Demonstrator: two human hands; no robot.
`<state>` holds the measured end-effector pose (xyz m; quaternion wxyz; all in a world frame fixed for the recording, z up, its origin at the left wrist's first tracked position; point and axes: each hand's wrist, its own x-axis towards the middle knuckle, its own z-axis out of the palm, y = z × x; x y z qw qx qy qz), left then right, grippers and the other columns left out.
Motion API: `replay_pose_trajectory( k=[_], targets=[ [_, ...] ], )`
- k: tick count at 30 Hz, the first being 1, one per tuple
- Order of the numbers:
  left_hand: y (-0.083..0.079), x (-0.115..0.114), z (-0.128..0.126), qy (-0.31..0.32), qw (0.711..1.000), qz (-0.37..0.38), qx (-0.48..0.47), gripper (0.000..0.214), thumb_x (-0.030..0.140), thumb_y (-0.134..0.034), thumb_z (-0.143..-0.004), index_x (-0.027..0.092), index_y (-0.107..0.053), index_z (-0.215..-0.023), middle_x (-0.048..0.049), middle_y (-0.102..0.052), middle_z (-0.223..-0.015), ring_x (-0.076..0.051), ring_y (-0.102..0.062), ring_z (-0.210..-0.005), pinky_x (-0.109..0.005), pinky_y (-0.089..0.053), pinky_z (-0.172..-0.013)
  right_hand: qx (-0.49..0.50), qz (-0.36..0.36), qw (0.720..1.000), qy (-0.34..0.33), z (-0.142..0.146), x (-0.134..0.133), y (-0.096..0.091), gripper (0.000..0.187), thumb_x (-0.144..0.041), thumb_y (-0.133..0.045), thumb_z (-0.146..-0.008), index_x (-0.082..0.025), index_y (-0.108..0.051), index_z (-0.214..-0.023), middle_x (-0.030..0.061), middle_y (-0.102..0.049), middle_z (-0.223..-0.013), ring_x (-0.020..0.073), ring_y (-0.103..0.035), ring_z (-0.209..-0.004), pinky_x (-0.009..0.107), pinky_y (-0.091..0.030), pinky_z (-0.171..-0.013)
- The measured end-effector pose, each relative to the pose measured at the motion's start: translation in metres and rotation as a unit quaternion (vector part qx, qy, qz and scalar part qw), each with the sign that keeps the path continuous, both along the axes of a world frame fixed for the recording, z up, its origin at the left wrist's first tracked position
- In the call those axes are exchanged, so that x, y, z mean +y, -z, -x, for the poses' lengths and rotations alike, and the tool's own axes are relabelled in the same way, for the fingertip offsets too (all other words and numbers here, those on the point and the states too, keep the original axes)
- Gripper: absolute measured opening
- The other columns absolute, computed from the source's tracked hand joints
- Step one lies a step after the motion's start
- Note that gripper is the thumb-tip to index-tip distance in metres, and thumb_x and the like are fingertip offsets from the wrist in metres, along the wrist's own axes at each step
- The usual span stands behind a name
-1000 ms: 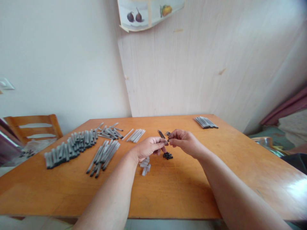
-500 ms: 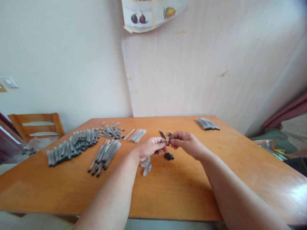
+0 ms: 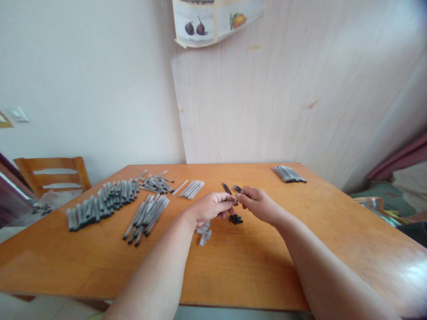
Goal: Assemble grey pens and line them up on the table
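Head view: wooden counter (image 3: 253,275) fills the lower half. Biggest group is the long row of grey pens with black ends (image 3: 103,201), left of frame. Next is a front stack of similar pens (image 3: 147,218), lower left of centre.

Both hands are at centre, fingertips together. Left hand (image 3: 215,210) grasps a slim small part by its fingertips. Right hand (image 3: 255,203) has curled fingers right up against it; can't tell whether it pinches the same part or a separate piece.

Down in size: loose pens (image 3: 156,183) behind the front stack, flat pen bundle (image 3: 289,174) upper right of the counter, pale tubes (image 3: 192,189) left of the hands. Smaller again: translucent caps (image 3: 204,234) just below the left hand, slim dark rods (image 3: 227,187) just beyond the fingertips (refills, I'd guess), short black pieces (image 3: 235,219) below the fingertips.

Smallest is the part in hand (image 3: 235,202), dead centre, mostly covered by fingers.

Handling, my read: brace the left grip close to the working end, keep both pinches on one axis, press straight, no side load. Wrists low for steadiness. Mind the black pieces underneath; a dipping finger could scatter them.
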<state>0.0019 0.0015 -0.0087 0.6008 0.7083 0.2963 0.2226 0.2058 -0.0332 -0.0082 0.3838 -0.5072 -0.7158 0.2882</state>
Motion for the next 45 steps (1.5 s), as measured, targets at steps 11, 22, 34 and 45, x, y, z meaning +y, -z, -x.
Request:
replay_pose_trajectory(
  k=[11,22,34,45],
  targets=[
    [-0.003,-0.001,-0.002,-0.025,0.999,0.006,-0.033,0.035,0.047,-0.066,-0.083,0.017,-0.070,-0.100,-0.0063,-0.069,-0.085,-0.009,-0.053,-0.060,-0.026,-0.036,-0.062,0.045,-0.004,0.999,0.012,0.003,0.008,0.011,0.059,-0.067,-0.036,-0.093,-0.020,-0.050,-0.060,-0.0017,-0.047,-0.055,0.0117,-0.043,-0.051,0.026,-0.034,-0.053],
    [-0.009,0.004,-0.002,-0.176,0.957,0.040,-0.226,0.022,0.037,-0.068,-0.083,0.020,-0.062,-0.096,-0.0083,-0.074,-0.098,-0.015,-0.064,-0.086,-0.025,-0.036,-0.068,0.050,-0.021,0.998,0.024,0.025,-0.001,0.015,0.043,-0.060,-0.058,-0.085,-0.018,-0.060,-0.076,-0.0003,-0.055,-0.065,0.0121,-0.047,-0.059,0.024,-0.035,-0.053],
    [-0.013,0.006,-0.001,-0.273,0.919,0.056,-0.279,0.037,0.051,-0.075,-0.074,0.019,-0.058,-0.085,-0.0062,-0.074,-0.086,-0.014,-0.064,-0.072,-0.024,-0.041,-0.063,-0.045,-0.048,0.996,0.059,0.031,-0.004,0.020,0.024,-0.042,-0.060,-0.084,-0.020,-0.060,-0.074,-0.0022,-0.056,-0.062,0.0114,-0.048,-0.057,0.022,-0.031,-0.052],
    [-0.008,0.012,0.004,-0.268,0.917,0.065,-0.288,0.026,0.037,-0.073,-0.077,0.017,-0.064,-0.090,-0.0090,-0.076,-0.093,-0.015,-0.067,-0.078,-0.026,-0.044,-0.067,0.071,-0.013,0.996,0.049,0.032,-0.001,0.020,0.023,-0.043,-0.060,-0.082,-0.020,-0.058,-0.079,-0.0037,-0.052,-0.062,0.0113,-0.046,-0.056,0.023,-0.034,-0.052]
  ],
)
